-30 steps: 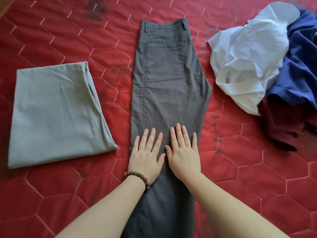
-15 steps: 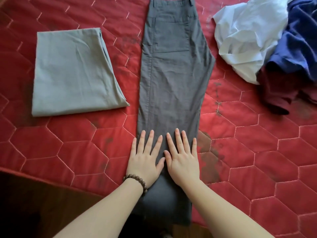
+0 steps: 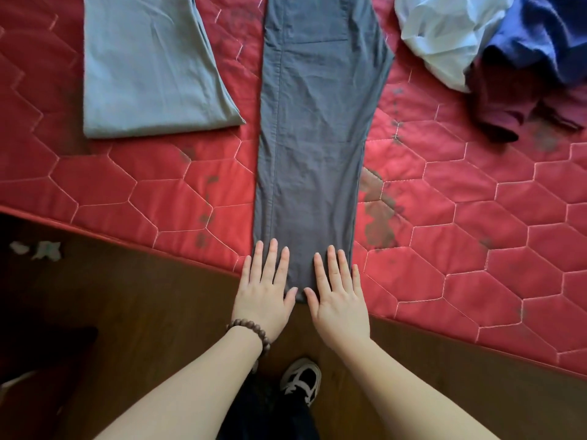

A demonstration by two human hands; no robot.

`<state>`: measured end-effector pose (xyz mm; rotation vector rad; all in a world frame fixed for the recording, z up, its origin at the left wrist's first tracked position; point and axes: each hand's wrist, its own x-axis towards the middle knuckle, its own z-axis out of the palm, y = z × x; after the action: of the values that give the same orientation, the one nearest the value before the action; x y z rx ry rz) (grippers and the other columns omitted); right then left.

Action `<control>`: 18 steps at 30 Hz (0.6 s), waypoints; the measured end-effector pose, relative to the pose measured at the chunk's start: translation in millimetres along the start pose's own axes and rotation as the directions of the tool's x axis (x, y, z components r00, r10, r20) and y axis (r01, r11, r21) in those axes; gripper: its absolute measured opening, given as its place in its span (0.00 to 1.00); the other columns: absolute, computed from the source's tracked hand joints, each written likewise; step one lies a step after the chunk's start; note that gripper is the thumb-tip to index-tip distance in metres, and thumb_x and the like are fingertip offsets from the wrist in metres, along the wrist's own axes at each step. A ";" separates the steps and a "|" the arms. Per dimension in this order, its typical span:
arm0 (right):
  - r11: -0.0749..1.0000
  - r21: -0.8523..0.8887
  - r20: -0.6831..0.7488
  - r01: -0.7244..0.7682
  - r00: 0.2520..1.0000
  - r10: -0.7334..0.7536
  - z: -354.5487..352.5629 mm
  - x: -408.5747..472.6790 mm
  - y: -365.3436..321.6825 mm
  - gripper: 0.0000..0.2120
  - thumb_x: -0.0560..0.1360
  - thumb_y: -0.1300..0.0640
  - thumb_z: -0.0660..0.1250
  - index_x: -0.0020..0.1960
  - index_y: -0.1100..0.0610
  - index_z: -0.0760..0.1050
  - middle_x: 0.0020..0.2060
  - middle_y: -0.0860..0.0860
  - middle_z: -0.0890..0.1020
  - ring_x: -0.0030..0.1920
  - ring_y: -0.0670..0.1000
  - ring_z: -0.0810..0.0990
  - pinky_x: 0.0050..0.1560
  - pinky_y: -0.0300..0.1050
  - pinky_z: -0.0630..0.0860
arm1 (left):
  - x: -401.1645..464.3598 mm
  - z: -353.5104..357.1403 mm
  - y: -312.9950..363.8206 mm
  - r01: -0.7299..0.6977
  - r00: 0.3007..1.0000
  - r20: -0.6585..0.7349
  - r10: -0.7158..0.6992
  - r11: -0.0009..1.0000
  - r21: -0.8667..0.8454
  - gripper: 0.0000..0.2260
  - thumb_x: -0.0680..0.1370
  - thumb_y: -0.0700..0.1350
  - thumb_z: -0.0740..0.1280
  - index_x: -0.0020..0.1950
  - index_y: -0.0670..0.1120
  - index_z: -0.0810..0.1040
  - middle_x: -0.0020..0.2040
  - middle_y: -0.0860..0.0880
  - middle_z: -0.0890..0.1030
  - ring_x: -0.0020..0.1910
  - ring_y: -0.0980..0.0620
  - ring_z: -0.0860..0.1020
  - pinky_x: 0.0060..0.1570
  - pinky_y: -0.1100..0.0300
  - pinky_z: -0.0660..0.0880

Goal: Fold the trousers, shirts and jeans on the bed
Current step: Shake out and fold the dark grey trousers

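Dark grey trousers (image 3: 314,128) lie lengthwise on the red quilted bed (image 3: 476,217), legs stacked one on the other, waist out of view at the top. My left hand (image 3: 265,289), with a bead bracelet on the wrist, lies flat on the left side of the leg end. My right hand (image 3: 338,292) lies flat on its right side. Both have straight, spread fingers and press the cloth at the bed's near edge. A folded light grey garment (image 3: 149,65) lies to the left of the trousers.
A crumpled heap at the top right holds a white shirt (image 3: 444,33), a dark blue garment (image 3: 540,36) and a maroon one (image 3: 508,112). The bed's near edge runs diagonally above a wooden floor (image 3: 143,312). My shoe (image 3: 301,379) shows below the hands.
Both flat hands have slid down the trouser legs toward me, from mid-leg to the hem at the bed's edge, and have spread a little apart. The view has tilted down to the floor.
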<state>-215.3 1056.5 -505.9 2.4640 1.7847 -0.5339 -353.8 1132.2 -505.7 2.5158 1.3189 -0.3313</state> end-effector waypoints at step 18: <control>0.460 0.672 0.148 -0.581 0.714 0.685 -28.8 -7.8 -3.1 0.06 0.78 0.56 0.65 0.44 0.57 0.72 0.42 0.53 0.79 0.47 0.57 0.76 0.49 0.51 0.71 | -7.6 -32.4 -13.9 0.426 0.832 0.120 -0.541 0.486 -0.763 0.04 0.76 0.44 0.67 0.45 0.47 0.73 0.41 0.52 0.76 0.41 0.51 0.72 0.43 0.61 0.65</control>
<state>-213.2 1057.4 -476.0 3.4317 0.5046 -1.0875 -367.2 1145.3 -474.9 1.4215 1.7396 0.2851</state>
